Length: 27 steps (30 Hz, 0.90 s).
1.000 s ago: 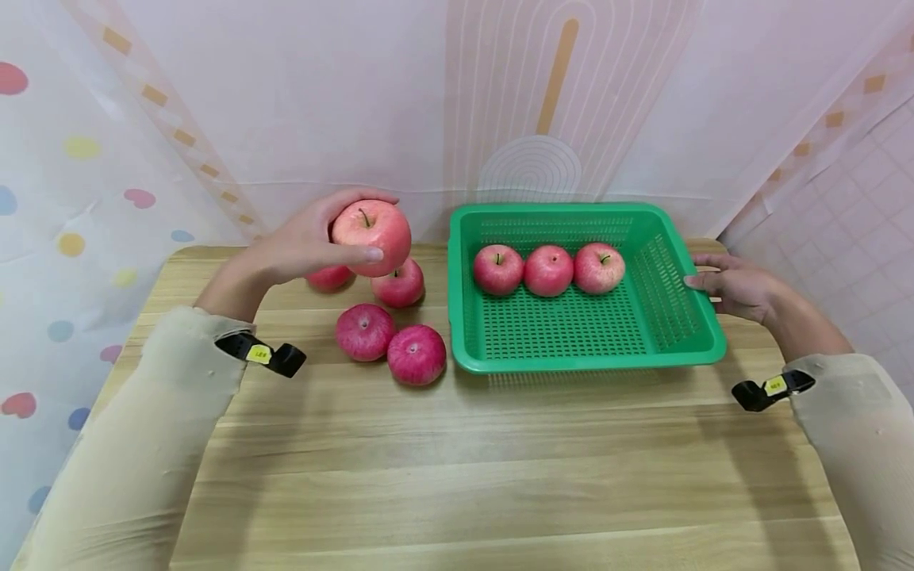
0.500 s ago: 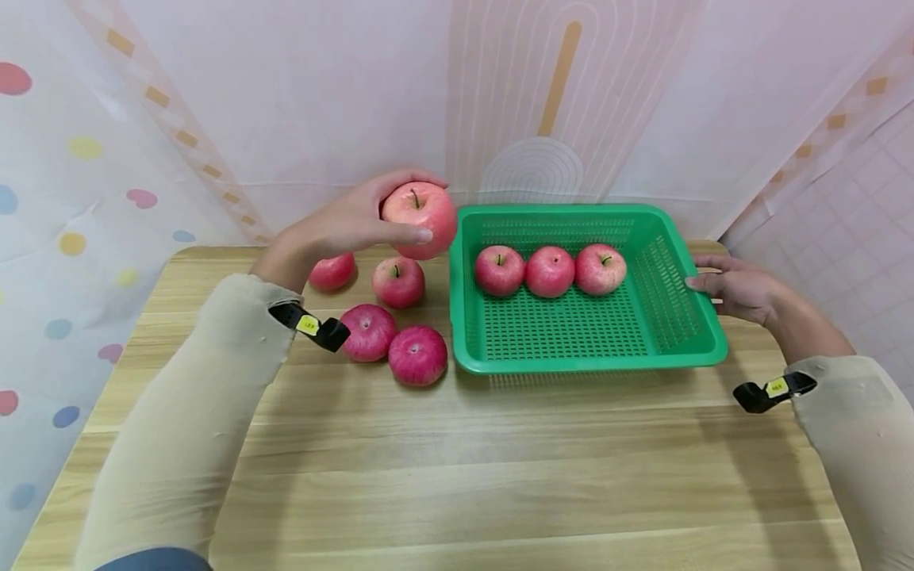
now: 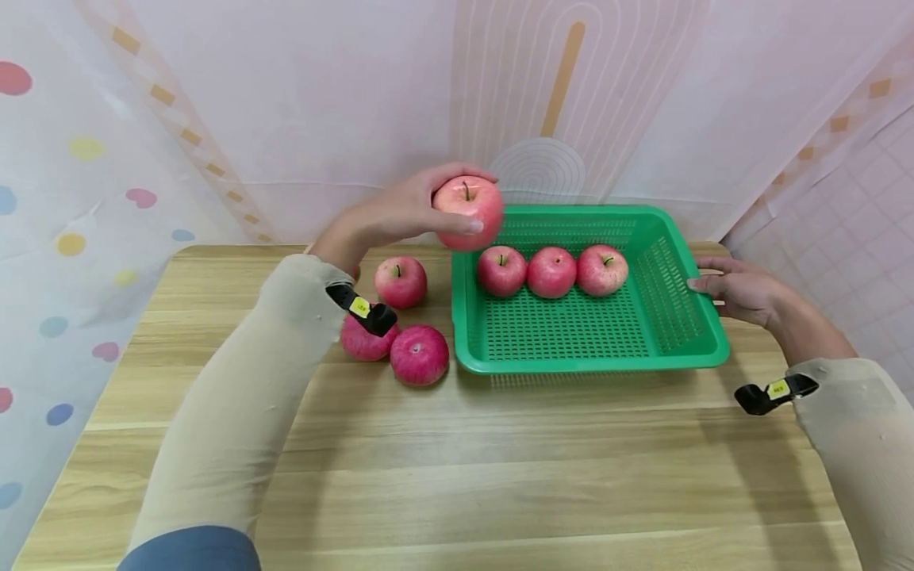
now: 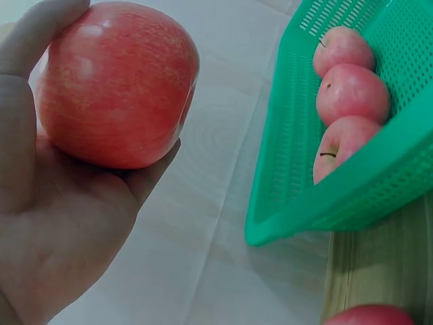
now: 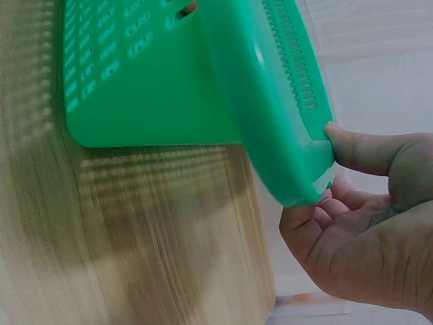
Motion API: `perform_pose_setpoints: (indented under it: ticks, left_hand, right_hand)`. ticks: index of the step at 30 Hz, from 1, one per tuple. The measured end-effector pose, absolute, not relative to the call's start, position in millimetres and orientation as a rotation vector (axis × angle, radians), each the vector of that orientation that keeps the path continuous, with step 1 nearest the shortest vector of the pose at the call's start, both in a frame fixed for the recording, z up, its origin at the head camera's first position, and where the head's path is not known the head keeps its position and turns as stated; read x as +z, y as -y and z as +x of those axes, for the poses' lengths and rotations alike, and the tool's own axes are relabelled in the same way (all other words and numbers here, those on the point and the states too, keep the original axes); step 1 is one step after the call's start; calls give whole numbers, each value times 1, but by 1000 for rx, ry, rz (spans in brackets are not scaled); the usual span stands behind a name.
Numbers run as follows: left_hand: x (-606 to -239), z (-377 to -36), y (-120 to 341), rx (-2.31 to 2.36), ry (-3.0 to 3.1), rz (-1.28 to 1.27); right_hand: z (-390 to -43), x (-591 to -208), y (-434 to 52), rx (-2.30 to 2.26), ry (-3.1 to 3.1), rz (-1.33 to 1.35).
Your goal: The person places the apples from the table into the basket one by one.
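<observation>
A red-pink apple (image 3: 467,212), stem up, is held in the air over the green basket's (image 3: 681,349) far-left corner.

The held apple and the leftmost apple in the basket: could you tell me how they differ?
The held apple is gripped in the left hand above the rim of the basket; the leftmost basket apple rests inside it, touched by no hand. The held apple looks paler pink, the basket apple redder. Both sit stem up.

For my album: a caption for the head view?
Left hand holds an apple above the green basket's corner; right hand steadies its rim.
</observation>
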State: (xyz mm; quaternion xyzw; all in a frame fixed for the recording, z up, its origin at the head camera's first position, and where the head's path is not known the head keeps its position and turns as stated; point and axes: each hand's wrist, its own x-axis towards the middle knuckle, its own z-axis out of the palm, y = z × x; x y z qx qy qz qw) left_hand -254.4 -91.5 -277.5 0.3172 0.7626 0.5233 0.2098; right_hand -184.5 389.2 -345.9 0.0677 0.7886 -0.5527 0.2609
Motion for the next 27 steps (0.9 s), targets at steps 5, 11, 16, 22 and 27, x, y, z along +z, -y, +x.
perform_pose_setpoints:
  ticks: [5, 11, 16, 22, 27]
  left_hand:
    - [-281, -259, 76, 1522, -2016, 863]
    - [-286, -263, 57, 1564, -1944, 854]
    - [-290, -266, 43, 1531, -1982, 855]
    - [-297, -270, 24, 1558, -1961, 855]
    - [-301, -273, 9, 1547, -1992, 850]
  right_hand:
    - [-185, -346, -390, -1497, -2136, 181]
    - [-185, -346, -390, -1511, -2125, 180]
    - [-185, -345, -389, -1498, -2131, 182]
    - [-186, -345, -390, -1496, -2133, 181]
    - [-186, -345, -390, -1498, -2133, 173]
